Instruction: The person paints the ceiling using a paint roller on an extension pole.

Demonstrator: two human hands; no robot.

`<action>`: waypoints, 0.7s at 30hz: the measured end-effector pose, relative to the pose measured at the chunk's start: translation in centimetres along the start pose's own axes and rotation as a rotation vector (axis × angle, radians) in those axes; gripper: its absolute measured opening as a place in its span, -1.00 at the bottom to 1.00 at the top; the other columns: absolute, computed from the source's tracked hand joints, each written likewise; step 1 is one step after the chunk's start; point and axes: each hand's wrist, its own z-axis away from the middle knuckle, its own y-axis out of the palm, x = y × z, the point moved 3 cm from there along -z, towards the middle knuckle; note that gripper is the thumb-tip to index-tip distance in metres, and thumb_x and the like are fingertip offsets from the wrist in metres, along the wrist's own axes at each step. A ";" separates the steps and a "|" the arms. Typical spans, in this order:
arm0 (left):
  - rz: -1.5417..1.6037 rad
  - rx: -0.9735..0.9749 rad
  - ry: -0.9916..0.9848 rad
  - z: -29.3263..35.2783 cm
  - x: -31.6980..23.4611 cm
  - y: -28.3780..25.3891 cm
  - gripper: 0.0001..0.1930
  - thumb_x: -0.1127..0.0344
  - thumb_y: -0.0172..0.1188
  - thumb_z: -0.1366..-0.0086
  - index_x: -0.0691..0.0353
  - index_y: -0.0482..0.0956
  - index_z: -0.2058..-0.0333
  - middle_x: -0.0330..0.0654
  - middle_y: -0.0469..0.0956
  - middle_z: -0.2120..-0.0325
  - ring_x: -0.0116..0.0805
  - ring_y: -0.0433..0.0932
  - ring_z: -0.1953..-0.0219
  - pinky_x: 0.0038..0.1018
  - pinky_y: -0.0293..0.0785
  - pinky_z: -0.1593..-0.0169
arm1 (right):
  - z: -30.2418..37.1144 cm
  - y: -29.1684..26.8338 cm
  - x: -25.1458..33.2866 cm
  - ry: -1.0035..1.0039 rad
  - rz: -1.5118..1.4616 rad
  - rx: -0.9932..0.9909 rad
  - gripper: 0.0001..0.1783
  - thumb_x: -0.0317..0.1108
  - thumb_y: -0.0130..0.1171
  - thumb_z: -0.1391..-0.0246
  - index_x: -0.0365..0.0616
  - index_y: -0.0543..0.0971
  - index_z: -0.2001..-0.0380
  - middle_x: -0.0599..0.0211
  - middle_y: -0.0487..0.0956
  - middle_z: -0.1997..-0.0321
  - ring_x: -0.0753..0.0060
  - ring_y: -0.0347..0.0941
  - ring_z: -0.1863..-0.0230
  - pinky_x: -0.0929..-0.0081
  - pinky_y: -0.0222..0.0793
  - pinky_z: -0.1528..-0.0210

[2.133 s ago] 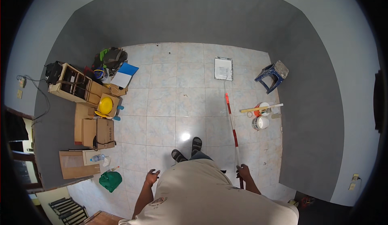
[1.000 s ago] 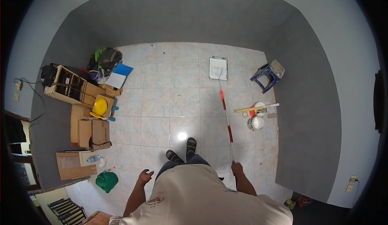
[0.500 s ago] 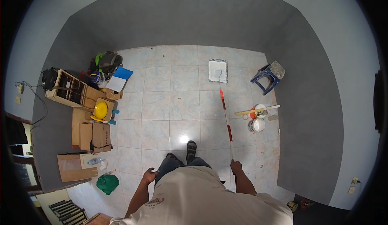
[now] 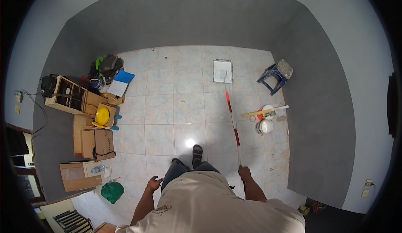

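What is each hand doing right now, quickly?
Left hand: loosely open, holding nothing, hanging over the tiled floor.
Right hand: closed around the red-and-white pole, whose far end reaches the white paint tray.

Roller head at the pole [image 4: 233,124] tip, inside the tray [image 4: 222,70]: too small to resolve. Right hand [image 4: 244,173] fingers on pole indistinct. Bucket [image 4: 265,127] contents unreadable.
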 end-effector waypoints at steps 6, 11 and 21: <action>0.169 -0.034 0.017 1.6 -2.2 0.2 -0.23 0.00 0.33 -0.27 0.40 0.29 -0.27 0.16 0.64 0.07 -0.15 0.68 0.22 -0.34 0.56 0.07 | 3.1 2.0 -6.1 -0.078 0.207 0.004 -0.29 0.15 -0.12 -0.31 -0.45 0.57 0.29 -0.25 0.63 0.36 -0.20 0.64 0.40 0.03 0.58 0.29; 0.233 -0.034 0.005 1.5 -1.6 0.9 -0.25 0.03 0.32 -0.29 0.39 0.28 -0.28 0.15 0.63 0.05 -0.12 0.68 0.17 -0.32 0.56 0.07 | 10.0 1.3 -6.3 0.025 0.077 -0.081 -0.33 0.13 -0.08 -0.31 -0.38 0.61 0.36 -0.28 0.63 0.31 -0.31 0.60 0.21 -0.06 0.51 0.12; 0.124 0.032 0.020 0.9 -1.6 1.4 -0.24 0.00 0.31 -0.28 0.44 0.30 -0.26 0.19 0.62 0.05 -0.16 0.69 0.20 -0.31 0.57 0.07 | 7.4 -1.8 -1.4 -0.129 -0.020 -0.282 -0.33 0.12 0.01 -0.29 -0.40 0.60 0.49 -0.28 0.61 0.43 -0.33 0.59 0.31 -0.08 0.47 0.23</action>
